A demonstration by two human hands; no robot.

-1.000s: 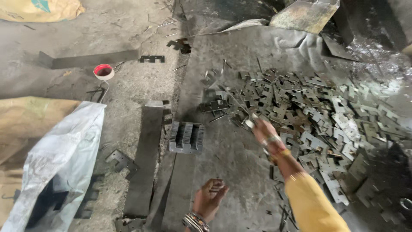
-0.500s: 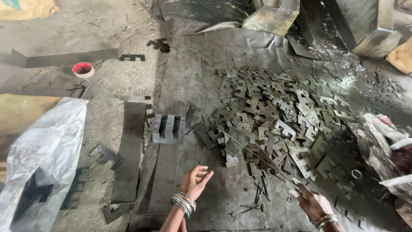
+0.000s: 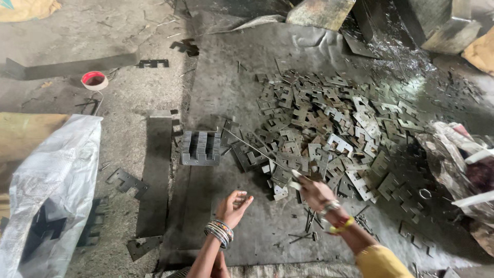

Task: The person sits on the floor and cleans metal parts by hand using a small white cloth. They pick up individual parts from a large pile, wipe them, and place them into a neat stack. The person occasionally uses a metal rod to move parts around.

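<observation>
A big heap of flat, E-shaped grey metal pieces [image 3: 329,128] lies on a dark metal sheet [image 3: 231,87] on the floor. My right hand [image 3: 315,193], with bangles on the wrist, reaches to the heap's near edge. Its fingers are closed on the end of a thin metal rod [image 3: 257,151] that slants up to the left across the pieces. My left hand [image 3: 234,206], also bangled, hovers above the bare sheet in front of me. It is palm up with the fingers loosely curled and apart, and nothing shows in it.
A neat upright stack of the same pieces [image 3: 200,148] stands left of the heap. A long flat metal strip [image 3: 154,175] and a white woven sack [image 3: 46,195] lie at left, a red-and-white ring [image 3: 94,80] farther back. Metal blocks [image 3: 442,25] and a rag bundle [image 3: 453,154] are at right.
My right hand drew back out of the heap toward me and now sits at its near edge with the rod. My left hand stayed low over the sheet with its fingers spread wider.
</observation>
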